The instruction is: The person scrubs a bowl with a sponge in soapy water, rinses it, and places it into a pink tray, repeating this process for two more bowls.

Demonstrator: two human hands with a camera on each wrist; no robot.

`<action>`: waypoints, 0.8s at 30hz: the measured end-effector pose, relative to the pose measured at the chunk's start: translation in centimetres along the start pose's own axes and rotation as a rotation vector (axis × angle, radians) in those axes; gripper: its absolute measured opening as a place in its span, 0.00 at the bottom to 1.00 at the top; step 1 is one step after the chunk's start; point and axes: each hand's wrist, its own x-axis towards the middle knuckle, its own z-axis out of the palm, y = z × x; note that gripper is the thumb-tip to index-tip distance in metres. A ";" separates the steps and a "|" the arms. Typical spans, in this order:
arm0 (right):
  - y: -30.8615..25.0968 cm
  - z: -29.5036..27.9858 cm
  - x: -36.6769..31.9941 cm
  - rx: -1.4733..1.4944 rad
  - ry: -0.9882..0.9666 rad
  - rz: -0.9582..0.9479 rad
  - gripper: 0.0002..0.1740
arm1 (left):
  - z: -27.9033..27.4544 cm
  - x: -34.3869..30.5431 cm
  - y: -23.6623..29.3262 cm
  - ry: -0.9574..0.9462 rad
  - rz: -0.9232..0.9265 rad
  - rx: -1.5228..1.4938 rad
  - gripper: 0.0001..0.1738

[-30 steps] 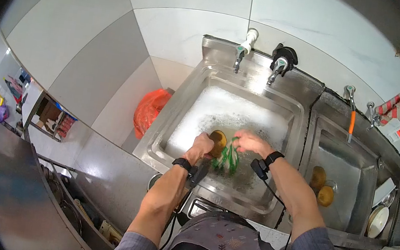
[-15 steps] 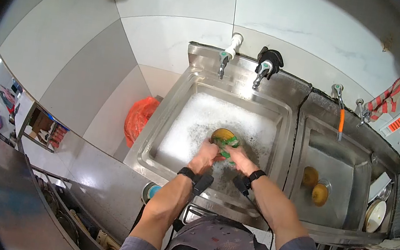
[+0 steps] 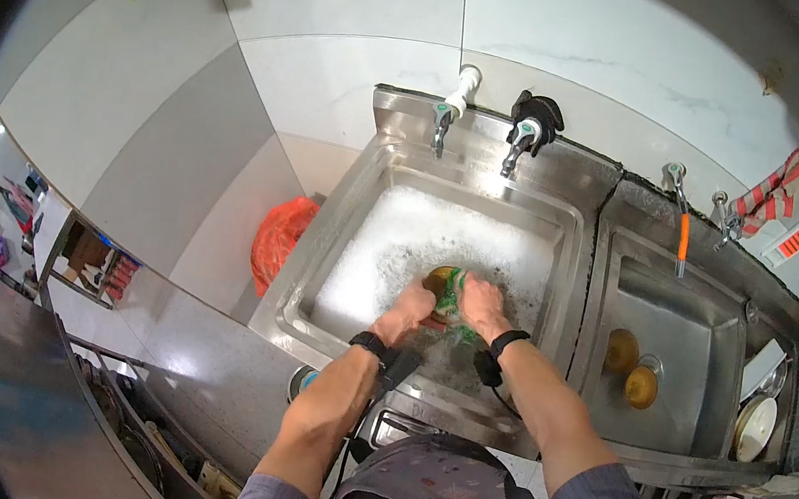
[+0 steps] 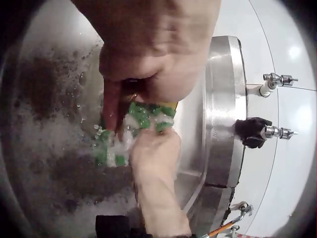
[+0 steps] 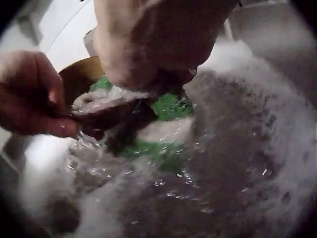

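Note:
Over the foamy water of the left basin, my left hand (image 3: 410,308) grips a yellow-brown bowl (image 3: 437,279) by its side, thumb along the rim in the right wrist view. My right hand (image 3: 483,304) holds a wet green-and-white striped cloth (image 3: 451,297) against the bowl's inside. Part of the cloth (image 5: 166,106) hangs below the fingers toward the water in the right wrist view. The bowl's rim (image 5: 81,69) is tilted there, and my right hand covers much of its inside. In the left wrist view the two hands almost meet at the cloth (image 4: 143,116).
Two more yellow-brown bowls (image 3: 641,387) lie in the right basin (image 3: 688,318), with white dishes (image 3: 755,430) at its far right. Metal taps (image 3: 520,144) stick out over the back edge. A red plastic bag (image 3: 280,244) sits left of the sink.
My right hand has brought the cloth from beside the bowl into it, then moved slightly up and right across it. The bowl has tipped in my left hand. The head view has shifted.

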 end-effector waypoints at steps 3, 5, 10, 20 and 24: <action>0.5 2.9 0.3 0.153 0.044 0.033 0.14 | -0.5 3.5 -2.2 -0.051 -0.072 0.005 0.30; 1.3 4.2 1.3 0.160 -0.102 0.165 0.12 | 0.3 0.1 -0.4 -0.021 0.060 -0.219 0.30; -0.4 -0.1 -2.0 0.900 -0.449 0.249 0.16 | 1.5 -1.0 -0.7 0.156 0.122 -0.105 0.31; 2.1 3.5 1.0 0.068 -0.038 0.027 0.14 | -0.1 -0.5 -0.5 -0.107 -0.016 -0.122 0.32; 3.8 4.3 1.4 0.994 -0.608 0.242 0.14 | 1.6 -0.3 -1.9 0.062 0.050 -0.255 0.38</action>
